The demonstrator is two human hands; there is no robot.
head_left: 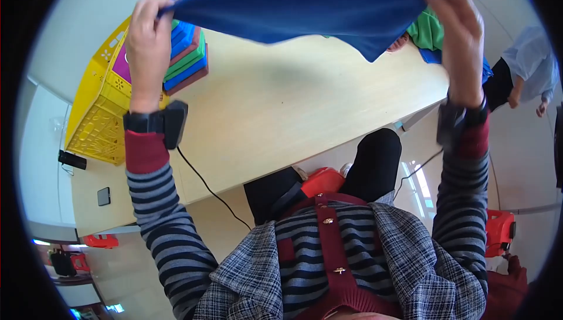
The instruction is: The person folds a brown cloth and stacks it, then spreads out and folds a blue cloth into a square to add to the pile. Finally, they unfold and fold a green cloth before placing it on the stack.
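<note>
A dark blue cloth (305,6) is stretched in the air above the table, its upper part cut off by the top of the view. My left hand (149,44) pinches one corner of it. At the opposite corner, my right hand (460,38) grips the fabric between thumb and fingers. Below the cloth's lower edge shows the pale wooden table (264,103). Beside my left hand lies a stack of folded cloths (189,62) in blue, green and brown. Near my right hand, a crumpled green cloth (428,30) lies among other loose fabric, partly hidden.
A yellow plastic basket (105,115) stands left of the folded stack. A dark phone-like object (104,196) and a black cylinder (71,159) are at the table's left end. Cables hang from both wrist straps. At the right stands another person in a white top (531,62).
</note>
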